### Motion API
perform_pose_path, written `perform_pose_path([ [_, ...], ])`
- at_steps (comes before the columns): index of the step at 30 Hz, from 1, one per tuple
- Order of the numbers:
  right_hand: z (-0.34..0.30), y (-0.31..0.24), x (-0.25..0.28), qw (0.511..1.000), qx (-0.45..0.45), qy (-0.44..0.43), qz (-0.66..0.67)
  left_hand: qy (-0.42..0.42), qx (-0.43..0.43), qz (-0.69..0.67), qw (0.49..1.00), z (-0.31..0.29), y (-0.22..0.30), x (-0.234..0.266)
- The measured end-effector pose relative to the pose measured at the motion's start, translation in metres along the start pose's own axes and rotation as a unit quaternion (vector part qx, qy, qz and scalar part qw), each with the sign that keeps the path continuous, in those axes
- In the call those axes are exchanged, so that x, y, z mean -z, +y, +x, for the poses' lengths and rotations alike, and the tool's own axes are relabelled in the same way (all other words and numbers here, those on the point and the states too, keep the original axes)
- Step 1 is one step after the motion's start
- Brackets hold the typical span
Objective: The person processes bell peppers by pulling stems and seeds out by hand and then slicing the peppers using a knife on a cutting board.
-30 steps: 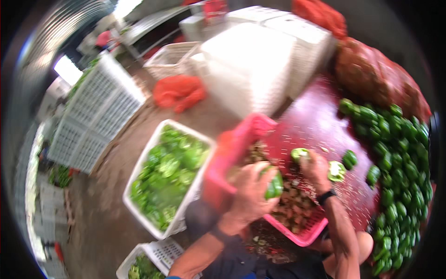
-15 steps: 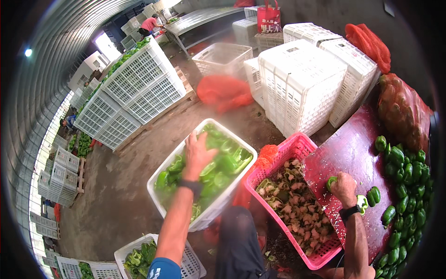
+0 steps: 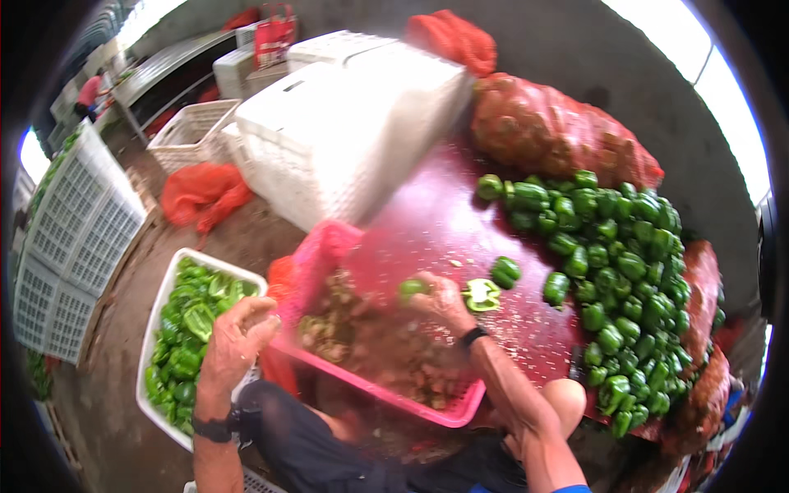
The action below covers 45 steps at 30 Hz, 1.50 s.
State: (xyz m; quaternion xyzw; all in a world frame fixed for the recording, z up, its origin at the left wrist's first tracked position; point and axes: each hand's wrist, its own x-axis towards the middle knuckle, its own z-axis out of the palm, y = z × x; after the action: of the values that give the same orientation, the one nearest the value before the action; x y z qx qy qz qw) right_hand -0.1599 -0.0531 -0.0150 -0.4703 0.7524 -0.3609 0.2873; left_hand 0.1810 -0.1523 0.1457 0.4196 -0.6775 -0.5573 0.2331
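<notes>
My left hand [image 3: 238, 341] is raised over the near right edge of a white crate [image 3: 146, 349] of cut green pepper pieces [image 3: 177, 355]. Its fingers curve apart from the thumb, with nothing visible in them. On a red worktop my right hand [image 3: 444, 304] grips a green bell pepper [image 3: 410, 289], partly covered by the fingers. Just right of that hand lies a cut pepper half [image 3: 482, 295], its pale inside facing up. A whole pepper [image 3: 505, 272] rests slightly beyond it.
A pink basket [image 3: 427, 416] of cores and trimmings stands between my knees and the red worktop [image 3: 427, 205]. Whole peppers [image 3: 625, 271] heap at the right, before a full red net sack [image 3: 559, 127]. White crates [image 3: 329, 123] stand beyond; a red net [image 3: 201, 193] lies on the floor.
My view has swung right. The left hand has drawn back from inside the white crate toward the worktop. My right hand still holds the pepper on the worktop.
</notes>
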Motion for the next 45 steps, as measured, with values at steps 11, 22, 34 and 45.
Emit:
perform_pose_path([
  [11,-0.089,-0.039,0.014,0.954,0.287,-0.030,-0.084,-0.076,-0.008,-0.188,0.979,0.014,-0.060,-0.204],
  [22,-0.108,-0.007,0.025,0.968,0.221,0.114,-0.036,-0.060,-0.216,0.037,0.974,0.018,-0.067,-0.246],
  [34,-0.106,0.010,0.023,0.995,0.091,0.029,0.029,-0.082,-0.282,0.097,0.951,0.034,-0.053,-0.239],
  [45,-0.088,-0.024,0.057,0.945,0.295,0.102,0.096,-0.094,0.048,-0.313,0.944,0.040,-0.053,-0.206],
])
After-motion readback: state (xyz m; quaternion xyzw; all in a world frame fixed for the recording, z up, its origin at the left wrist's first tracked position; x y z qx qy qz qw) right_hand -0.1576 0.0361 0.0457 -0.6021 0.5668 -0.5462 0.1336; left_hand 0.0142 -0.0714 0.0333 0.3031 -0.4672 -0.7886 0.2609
